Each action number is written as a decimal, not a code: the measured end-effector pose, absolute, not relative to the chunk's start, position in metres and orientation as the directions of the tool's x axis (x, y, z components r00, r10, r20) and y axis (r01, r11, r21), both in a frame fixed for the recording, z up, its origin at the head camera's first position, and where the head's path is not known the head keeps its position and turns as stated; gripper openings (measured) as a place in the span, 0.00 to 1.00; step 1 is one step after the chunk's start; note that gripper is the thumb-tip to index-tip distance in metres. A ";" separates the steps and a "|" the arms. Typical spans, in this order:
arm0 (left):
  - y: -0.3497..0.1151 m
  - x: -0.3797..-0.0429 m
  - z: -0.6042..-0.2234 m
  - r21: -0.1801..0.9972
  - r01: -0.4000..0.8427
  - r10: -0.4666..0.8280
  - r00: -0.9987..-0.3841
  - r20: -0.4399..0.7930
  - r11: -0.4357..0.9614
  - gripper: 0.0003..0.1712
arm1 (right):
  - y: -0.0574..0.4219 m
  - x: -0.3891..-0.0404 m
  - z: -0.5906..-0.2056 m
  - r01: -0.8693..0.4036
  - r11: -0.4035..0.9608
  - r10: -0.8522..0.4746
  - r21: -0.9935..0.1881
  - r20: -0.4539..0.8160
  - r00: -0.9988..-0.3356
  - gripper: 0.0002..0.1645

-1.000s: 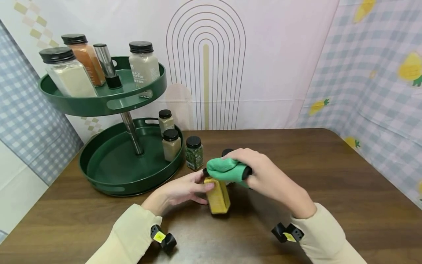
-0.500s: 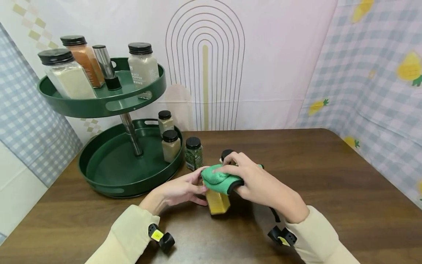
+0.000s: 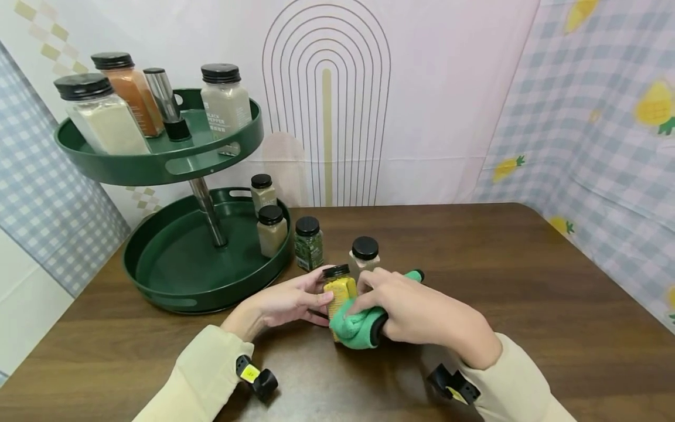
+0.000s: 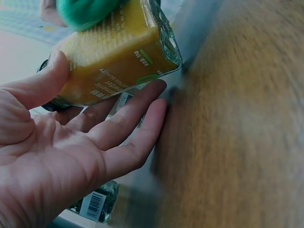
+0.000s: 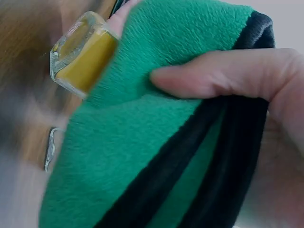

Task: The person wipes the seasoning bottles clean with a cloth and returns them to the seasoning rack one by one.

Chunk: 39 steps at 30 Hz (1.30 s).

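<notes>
A glass jar of yellow turmeric powder [image 3: 341, 287] with a black lid is gripped in my left hand [image 3: 292, 302], tilted just above the table. The left wrist view shows the thumb on one side of the turmeric jar [image 4: 118, 52] and fingers on the other. My right hand [image 3: 398, 302] holds a folded green cloth [image 3: 358, 328] with black edging against the jar's lower front. In the right wrist view the thumb lies across the cloth [image 5: 137, 118], which hides part of the jar [image 5: 85, 57]. Behind the right hand stands a black-lidded jar [image 3: 365, 252], partly covered.
A two-tier green rack [image 3: 195, 302] stands at the left, with several large jars on its upper tray [image 3: 179, 167] and two small jars in the lower one. Beside it, a jar of green herbs [image 3: 308, 243] stands on the wooden table [image 3: 474, 258].
My right hand has moved the cloth from the turmeric jar's lid down to its lower front. The lid and the jar behind are uncovered now. My left hand keeps its hold.
</notes>
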<state>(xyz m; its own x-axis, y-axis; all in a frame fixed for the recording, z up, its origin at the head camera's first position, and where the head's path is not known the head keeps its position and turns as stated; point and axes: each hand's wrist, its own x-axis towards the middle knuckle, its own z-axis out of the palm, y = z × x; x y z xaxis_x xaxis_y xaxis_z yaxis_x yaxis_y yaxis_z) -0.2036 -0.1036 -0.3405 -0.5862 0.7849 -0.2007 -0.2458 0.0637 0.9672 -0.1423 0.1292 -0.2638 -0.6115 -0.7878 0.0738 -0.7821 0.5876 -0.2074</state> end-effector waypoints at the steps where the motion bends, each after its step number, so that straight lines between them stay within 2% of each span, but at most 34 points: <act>1: -0.104 -0.203 -0.340 0.967 -0.247 0.783 -0.589 -0.203 0.064 0.34 | 0.129 -0.141 -0.263 -0.778 0.593 -0.787 -0.208 0.055 -0.614 0.38; 7: -0.103 -0.201 -0.341 0.969 -0.244 0.758 -0.624 -0.193 0.045 0.29 | 0.126 -0.137 -0.264 -0.749 0.626 -0.775 -0.219 -0.066 -0.629 0.34; 10: -0.102 -0.201 -0.342 0.973 -0.230 0.759 -0.627 -0.173 0.031 0.30 | 0.128 -0.138 -0.264 -0.723 0.651 -0.759 -0.233 -0.157 -0.632 0.31; 12: -0.101 -0.201 -0.343 0.973 -0.229 0.763 -0.624 -0.170 0.029 0.31 | 0.131 -0.141 -0.263 -0.718 0.648 -0.761 -0.252 -0.168 -0.627 0.30; 15: -0.101 -0.201 -0.343 0.972 -0.233 0.766 -0.618 -0.175 0.034 0.32 | 0.140 -0.144 -0.258 -0.722 0.634 -0.762 -0.278 -0.067 -0.644 0.31; 20: -0.101 -0.204 -0.344 0.973 -0.227 0.787 -0.592 -0.173 0.043 0.35 | 0.147 -0.148 -0.254 -0.701 0.683 -0.650 -0.202 0.270 -0.711 0.35; 23: -0.102 -0.204 -0.344 0.975 -0.220 0.805 -0.571 -0.162 0.040 0.37 | 0.139 -0.150 -0.261 -0.686 0.711 -0.596 -0.155 0.383 -0.705 0.37; 31: -0.108 -0.205 -0.343 0.977 -0.215 0.821 -0.556 -0.132 0.011 0.43 | 0.125 -0.152 -0.270 -0.728 0.681 -0.618 -0.085 0.466 -0.633 0.36; 39: -0.109 -0.204 -0.341 0.971 -0.235 0.827 -0.552 -0.107 -0.031 0.42 | 0.125 -0.151 -0.268 -0.727 0.683 -0.624 -0.069 0.462 -0.630 0.39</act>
<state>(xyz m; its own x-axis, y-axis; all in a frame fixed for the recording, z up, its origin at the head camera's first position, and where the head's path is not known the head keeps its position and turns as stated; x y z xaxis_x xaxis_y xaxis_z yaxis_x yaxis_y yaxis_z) -0.2043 -0.1090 -0.3410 -0.5522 0.8268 -0.1072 -0.2352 -0.0311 0.9715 -0.1514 0.1248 -0.2685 -0.6300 -0.6243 0.4618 -0.7271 0.6831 -0.0685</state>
